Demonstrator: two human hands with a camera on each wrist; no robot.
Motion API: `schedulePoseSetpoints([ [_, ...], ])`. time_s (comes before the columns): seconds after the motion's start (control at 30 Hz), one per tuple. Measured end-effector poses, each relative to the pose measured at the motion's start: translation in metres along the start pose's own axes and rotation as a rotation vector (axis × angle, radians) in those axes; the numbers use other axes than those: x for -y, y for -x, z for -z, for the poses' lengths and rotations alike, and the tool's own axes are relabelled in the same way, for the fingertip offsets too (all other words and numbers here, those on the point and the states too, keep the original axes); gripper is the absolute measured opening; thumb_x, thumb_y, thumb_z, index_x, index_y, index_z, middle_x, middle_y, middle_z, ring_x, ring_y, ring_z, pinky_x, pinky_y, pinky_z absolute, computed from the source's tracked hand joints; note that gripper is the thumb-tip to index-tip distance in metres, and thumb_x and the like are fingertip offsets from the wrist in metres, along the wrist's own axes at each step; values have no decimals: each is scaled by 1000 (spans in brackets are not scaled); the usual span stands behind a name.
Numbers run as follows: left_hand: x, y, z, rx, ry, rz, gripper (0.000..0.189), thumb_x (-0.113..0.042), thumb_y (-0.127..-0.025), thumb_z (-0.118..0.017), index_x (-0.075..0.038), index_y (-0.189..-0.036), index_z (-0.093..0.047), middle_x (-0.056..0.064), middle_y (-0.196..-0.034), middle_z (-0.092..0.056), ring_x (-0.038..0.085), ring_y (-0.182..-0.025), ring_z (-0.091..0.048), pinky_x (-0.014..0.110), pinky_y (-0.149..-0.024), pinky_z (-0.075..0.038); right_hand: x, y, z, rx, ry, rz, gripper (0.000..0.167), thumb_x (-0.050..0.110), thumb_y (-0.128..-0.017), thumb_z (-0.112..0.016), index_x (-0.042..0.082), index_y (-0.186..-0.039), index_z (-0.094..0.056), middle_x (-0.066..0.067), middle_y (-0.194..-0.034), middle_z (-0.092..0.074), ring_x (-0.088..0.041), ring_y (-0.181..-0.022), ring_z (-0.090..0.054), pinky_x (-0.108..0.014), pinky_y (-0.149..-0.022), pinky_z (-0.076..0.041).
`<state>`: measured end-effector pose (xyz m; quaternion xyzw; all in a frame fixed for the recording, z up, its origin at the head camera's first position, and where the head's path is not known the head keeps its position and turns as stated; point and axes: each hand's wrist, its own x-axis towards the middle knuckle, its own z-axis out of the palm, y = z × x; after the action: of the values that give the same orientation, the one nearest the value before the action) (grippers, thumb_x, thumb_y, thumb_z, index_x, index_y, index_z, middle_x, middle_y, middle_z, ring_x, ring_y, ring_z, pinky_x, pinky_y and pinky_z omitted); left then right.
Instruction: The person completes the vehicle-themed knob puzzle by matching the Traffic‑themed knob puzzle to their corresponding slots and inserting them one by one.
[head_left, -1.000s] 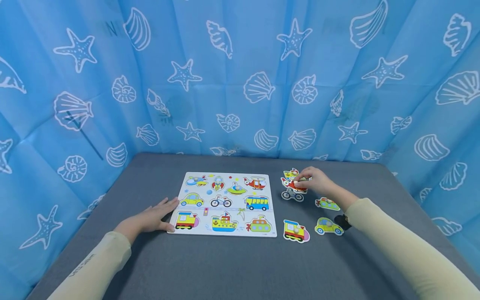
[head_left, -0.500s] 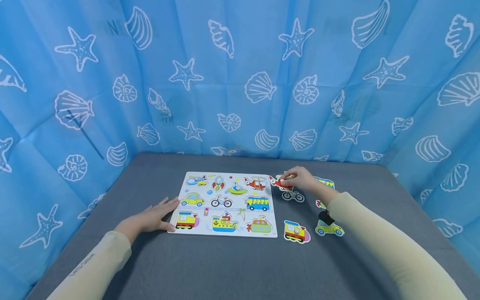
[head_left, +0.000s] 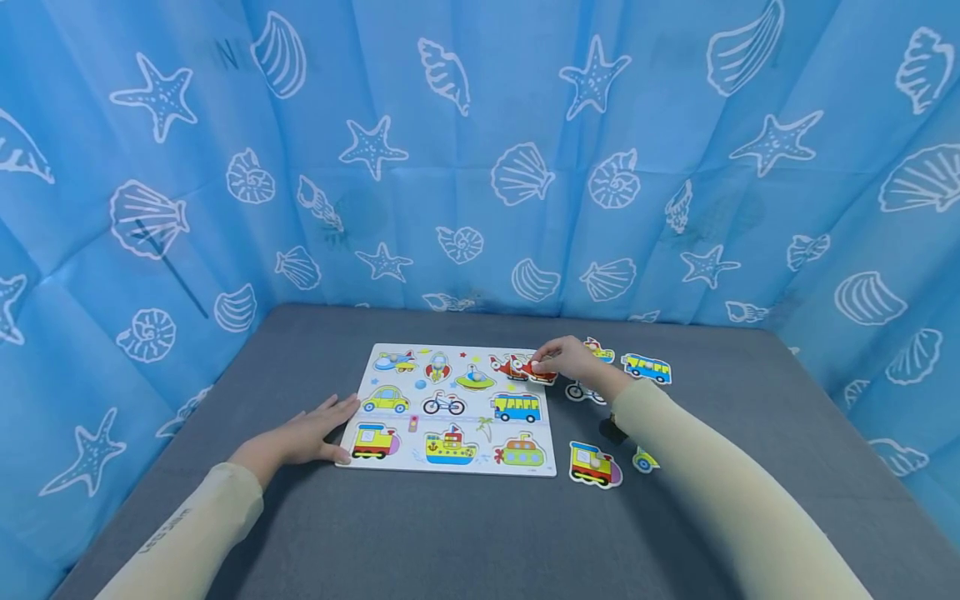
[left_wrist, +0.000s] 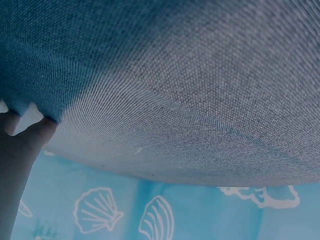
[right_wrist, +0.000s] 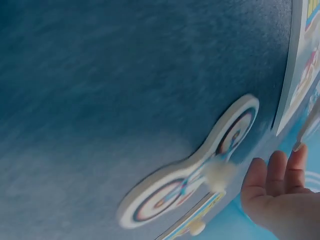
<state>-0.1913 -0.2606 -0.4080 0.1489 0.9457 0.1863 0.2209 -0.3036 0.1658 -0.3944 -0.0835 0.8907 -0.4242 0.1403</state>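
A white puzzle board (head_left: 450, 421) printed with vehicles lies on the grey table. My left hand (head_left: 303, 432) rests at its left edge, thumb and fingertips touching the border. In the left wrist view only part of that hand (left_wrist: 22, 145) shows. My right hand (head_left: 567, 360) pinches a red helicopter puzzle piece (head_left: 542, 372) by its knob, over the board's upper right, partly overlapping the printed helicopter (head_left: 507, 367). A bicycle piece (head_left: 583, 393) lies below this hand, partly covered in the head view; the right wrist view shows the bicycle piece (right_wrist: 187, 175) whole with its pale knob.
Right of the board lie a train piece (head_left: 595, 465), a bus piece (head_left: 647, 368), a boat piece (head_left: 600, 350) and a car piece (head_left: 645, 460) mostly behind the right sleeve. A blue shell-patterned curtain (head_left: 465, 167) stands behind the table.
My right hand has carried the helicopter piece left, from above the loose pieces to over the board's upper right corner. The bus piece has come into sight. My left hand stays put.
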Motion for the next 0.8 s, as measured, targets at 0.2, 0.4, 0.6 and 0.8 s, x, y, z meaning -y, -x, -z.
schedulePoseSetpoints([
  [0.2, -1, 0, 0, -2, -6, 11, 103, -53, -80, -72, -6, -155, -18, 19, -160, -15, 45, -145, -4, 69, -108, -7, 6, -14, -12, -6, 46, -16, 16, 14, -91, -70, 2, -102, -71, -14, -114, -61, -26, -99, -54, -41, -88, -46],
  [0.4, 0, 0, -1, -2, -5, 15, 103, -52, -80, -72, -6, -155, -18, 19, -160, -16, 45, -145, -5, 69, -108, -7, 13, -24, -20, -13, 55, -30, 14, 13, -90, -71, 3, -99, -72, -11, -105, -62, -24, -93, -52, -36, -79, -44],
  [0.6, -1, 0, 0, -5, -3, 20, 104, -53, -80, -72, -6, -155, -18, 18, -160, -15, 44, -145, -4, 69, -108, -7, 15, -25, -23, -7, 59, -38, 14, 13, -90, -71, 3, -99, -72, -11, -104, -62, -24, -90, -53, -34, -76, -45],
  [0.8, 1, -2, -1, 0, -8, 14, 103, -54, -80, -71, -8, -155, -18, 16, -160, -15, 43, -145, -3, 69, -109, -6, 15, -29, -24, -3, 65, -53, 14, 15, -90, -71, 3, -99, -72, -11, -104, -62, -24, -90, -54, -36, -77, -46],
])
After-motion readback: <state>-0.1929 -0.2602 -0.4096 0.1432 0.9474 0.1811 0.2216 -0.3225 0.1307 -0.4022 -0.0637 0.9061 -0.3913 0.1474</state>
